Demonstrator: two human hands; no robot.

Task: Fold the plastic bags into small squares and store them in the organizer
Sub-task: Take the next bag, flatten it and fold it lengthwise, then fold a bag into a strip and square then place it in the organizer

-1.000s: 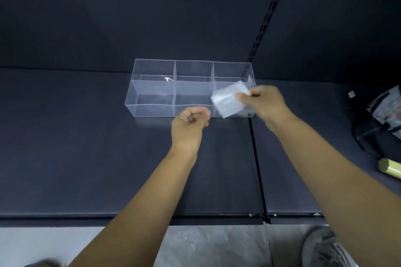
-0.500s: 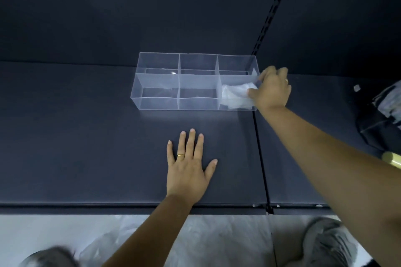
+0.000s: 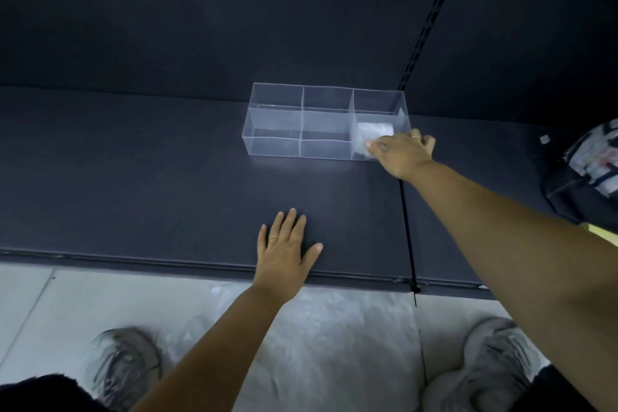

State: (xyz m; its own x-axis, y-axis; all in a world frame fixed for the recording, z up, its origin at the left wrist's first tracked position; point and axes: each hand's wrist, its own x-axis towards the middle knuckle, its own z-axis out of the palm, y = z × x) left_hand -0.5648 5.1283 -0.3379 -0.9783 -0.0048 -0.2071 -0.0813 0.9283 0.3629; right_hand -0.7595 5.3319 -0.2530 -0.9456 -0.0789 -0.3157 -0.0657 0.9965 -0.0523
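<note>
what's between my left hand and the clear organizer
Only bare dark shelf surface lies between the left hand and the organizer. The head view shows nothing resting on that stretch.

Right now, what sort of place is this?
Likely a shop or stockroom shelving bay: a dark shelf with a back panel, a slotted upright between two bays, and pale floor below. The organizer sits on the shelf.
</note>
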